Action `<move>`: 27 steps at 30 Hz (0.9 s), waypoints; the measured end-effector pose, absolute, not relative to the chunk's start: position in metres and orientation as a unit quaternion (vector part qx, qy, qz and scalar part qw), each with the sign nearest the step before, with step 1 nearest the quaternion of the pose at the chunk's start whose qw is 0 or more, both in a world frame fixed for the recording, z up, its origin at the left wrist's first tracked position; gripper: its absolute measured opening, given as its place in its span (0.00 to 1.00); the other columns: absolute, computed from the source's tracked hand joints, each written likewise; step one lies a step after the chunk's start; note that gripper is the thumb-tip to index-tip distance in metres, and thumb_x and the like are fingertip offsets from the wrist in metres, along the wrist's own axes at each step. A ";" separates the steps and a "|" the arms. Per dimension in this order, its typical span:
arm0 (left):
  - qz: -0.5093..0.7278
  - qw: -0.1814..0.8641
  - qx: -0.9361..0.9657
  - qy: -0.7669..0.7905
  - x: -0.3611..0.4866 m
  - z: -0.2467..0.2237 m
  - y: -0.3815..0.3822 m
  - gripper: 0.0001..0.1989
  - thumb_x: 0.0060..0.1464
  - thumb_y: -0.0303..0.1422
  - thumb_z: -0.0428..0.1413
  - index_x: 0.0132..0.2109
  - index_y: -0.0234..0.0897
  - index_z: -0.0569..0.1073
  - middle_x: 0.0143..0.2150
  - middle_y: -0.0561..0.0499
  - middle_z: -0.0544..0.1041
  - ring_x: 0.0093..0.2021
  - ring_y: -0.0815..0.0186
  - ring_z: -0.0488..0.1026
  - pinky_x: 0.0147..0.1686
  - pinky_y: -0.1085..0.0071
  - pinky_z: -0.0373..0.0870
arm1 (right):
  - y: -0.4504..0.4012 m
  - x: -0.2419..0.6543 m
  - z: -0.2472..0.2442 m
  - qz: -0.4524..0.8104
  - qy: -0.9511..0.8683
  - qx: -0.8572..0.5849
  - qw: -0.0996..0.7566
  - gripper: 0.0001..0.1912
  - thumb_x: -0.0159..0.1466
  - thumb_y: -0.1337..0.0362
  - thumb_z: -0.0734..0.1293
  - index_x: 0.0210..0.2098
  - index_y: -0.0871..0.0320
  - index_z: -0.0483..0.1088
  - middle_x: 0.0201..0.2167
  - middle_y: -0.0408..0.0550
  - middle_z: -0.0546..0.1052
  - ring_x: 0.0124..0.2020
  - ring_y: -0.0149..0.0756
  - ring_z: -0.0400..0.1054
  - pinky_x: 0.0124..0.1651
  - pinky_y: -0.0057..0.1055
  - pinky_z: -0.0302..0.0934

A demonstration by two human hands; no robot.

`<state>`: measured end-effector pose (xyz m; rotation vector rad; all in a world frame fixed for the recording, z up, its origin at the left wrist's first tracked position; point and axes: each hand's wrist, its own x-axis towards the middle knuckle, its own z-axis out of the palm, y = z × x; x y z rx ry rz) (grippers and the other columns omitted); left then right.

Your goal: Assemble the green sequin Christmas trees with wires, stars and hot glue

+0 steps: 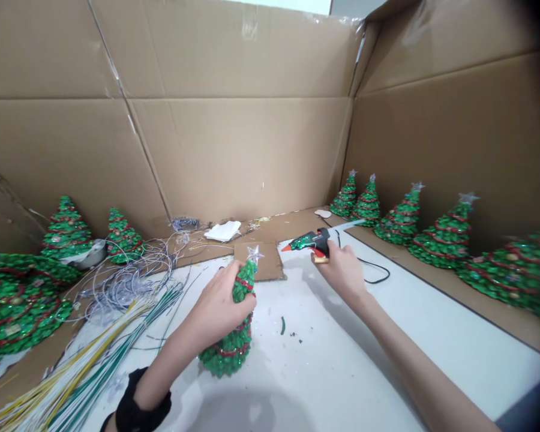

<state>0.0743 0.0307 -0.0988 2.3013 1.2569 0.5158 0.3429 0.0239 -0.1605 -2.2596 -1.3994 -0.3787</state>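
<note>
My left hand point(225, 300) is wrapped round the upper part of a small green Christmas tree point(227, 354), which stands tilted slightly on the white tabletop. The tree has red garland, and a clear star point(253, 255) tops it. To the right, my right hand point(339, 267) grips a black glue gun point(312, 241) by its handle, the orange nozzle pointing left towards the tree. A pale glue stick point(348, 227) sticks out of its back. Under the nozzle side lies a square of cardboard point(272, 264).
Finished-looking trees with stars point(445, 234) line the right side. More trees point(22, 300) stand at left, near tangled clear wires point(117, 282) and a bundle of yellow, white and green strips point(94, 360). White paper point(222, 231) lies behind. Cardboard walls point(252, 138) enclose the table.
</note>
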 end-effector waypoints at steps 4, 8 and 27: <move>0.137 0.248 0.857 0.429 0.064 -0.091 0.034 0.26 0.49 0.35 0.48 0.57 0.37 0.62 0.53 0.42 0.70 0.55 0.52 0.65 0.50 0.62 0.65 | 0.031 0.349 -0.176 -0.050 -0.494 -0.858 0.133 0.14 0.63 0.59 0.59 0.42 0.62 0.65 0.33 0.56 0.75 0.43 0.50 0.64 0.31 0.33 0.52; 0.110 0.271 0.868 0.402 0.056 -0.085 0.036 0.29 0.49 0.35 0.49 0.60 0.36 0.60 0.55 0.44 0.69 0.56 0.53 0.65 0.53 0.64 0.63 | 0.035 0.349 -0.184 -0.017 -0.495 -0.861 0.113 0.14 0.61 0.61 0.59 0.43 0.62 0.65 0.39 0.56 0.75 0.46 0.50 0.64 0.33 0.33 0.54; 0.058 0.428 0.837 0.336 -0.015 -0.049 0.064 0.18 0.57 0.46 0.50 0.46 0.36 0.67 0.46 0.47 0.71 0.48 0.59 0.68 0.47 0.66 0.67 | 0.028 0.325 -0.175 -0.023 -0.622 -0.724 0.297 0.11 0.64 0.62 0.58 0.41 0.58 0.69 0.33 0.51 0.75 0.36 0.42 0.67 0.36 0.32 0.57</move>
